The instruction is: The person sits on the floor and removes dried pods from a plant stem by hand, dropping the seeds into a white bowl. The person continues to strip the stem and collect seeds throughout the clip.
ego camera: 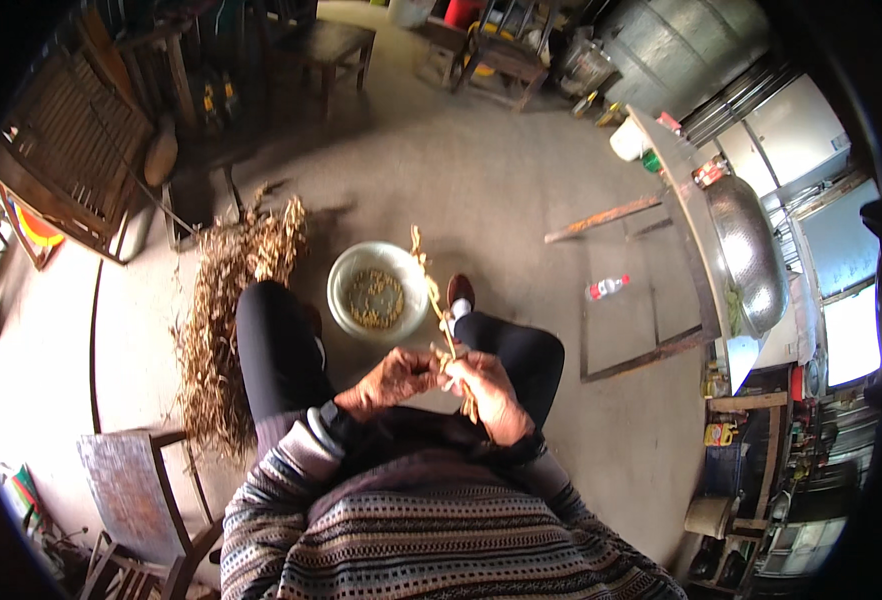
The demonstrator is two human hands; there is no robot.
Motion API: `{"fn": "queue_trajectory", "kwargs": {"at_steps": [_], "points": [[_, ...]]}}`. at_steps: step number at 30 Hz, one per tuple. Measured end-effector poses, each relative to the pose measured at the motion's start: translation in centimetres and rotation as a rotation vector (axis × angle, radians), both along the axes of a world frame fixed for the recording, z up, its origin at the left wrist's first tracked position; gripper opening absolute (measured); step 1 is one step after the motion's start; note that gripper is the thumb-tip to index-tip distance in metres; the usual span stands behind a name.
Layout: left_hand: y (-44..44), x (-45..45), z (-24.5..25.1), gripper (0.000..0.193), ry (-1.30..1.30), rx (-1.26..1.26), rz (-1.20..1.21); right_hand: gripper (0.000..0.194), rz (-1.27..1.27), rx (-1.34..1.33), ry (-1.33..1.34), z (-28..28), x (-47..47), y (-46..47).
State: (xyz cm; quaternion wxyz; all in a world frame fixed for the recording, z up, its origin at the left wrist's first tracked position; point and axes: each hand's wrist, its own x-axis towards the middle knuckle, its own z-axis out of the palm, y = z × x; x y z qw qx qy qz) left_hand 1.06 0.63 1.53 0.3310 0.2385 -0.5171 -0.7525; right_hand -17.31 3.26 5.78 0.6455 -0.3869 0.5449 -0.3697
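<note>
A dried bean stalk point(433, 296) with pale pods runs up and away from my hands, in front of my lap. My right hand point(492, 394) grips it near its lower end, and some dry pods stick out below the fingers. The fingertips of my left hand point(400, 381) are pinched together at the stalk beside my right thumb; what exactly lies between them is hidden. Beyond the hands, on the floor between my feet, stands a pale basin point(336, 319) with yellowish beans point(377, 300) scattered over its bottom. The stalk's far part passes by the basin's right rim.
A heap of dried bean plants point(216, 360) lies left of my leg. Wooden chairs point(130, 495) stand at the left. To the right are a table with a large metal bowl point(745, 247), its low frame point(643, 360) and a plastic bottle point(607, 287) on the concrete floor.
</note>
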Motion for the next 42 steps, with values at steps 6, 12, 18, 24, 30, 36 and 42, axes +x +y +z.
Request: {"fn": "queue_trajectory", "kwargs": {"at_steps": [6, 12, 18, 24, 30, 36, 42], "points": [[-0.2, 0.4, 0.6, 0.021, 0.061, 0.136, -0.083, 0.020, 0.014, 0.021, -0.081, -0.1, -0.2, -0.2], [-0.1, 0.9, 0.3, 0.025, 0.123, 0.306, -0.127, 0.017, 0.047, 0.012, -0.195, -0.6, -0.6, -0.3], [-0.1, 0.9, -0.6, 0.028, 0.132, 0.288, -0.137, 0.016, 0.061, -0.022, -0.207, -1.7, -1.2, -0.5], [0.0, 0.9, -0.3, 0.034, 0.126, 0.291, -0.108, 0.012, 0.039, -0.038, -0.172, -1.7, -1.0, -0.4], [0.0, 0.7, -0.6, 0.026, 0.146, 0.190, -0.119, 0.014, 0.087, -0.011, -0.170, -0.7, -1.1, -0.6], [-0.3, 1.0, -0.2, 0.023, 0.161, 0.323, -0.184, 0.015, 0.106, 0.013, -0.178, -0.8, -1.2, -0.6], [-0.5, 1.0, 1.1, 0.017, -0.214, -0.011, -0.134, 0.014, 0.043, 0.040, -0.088, -1.1, -1.4, -0.6]]}}
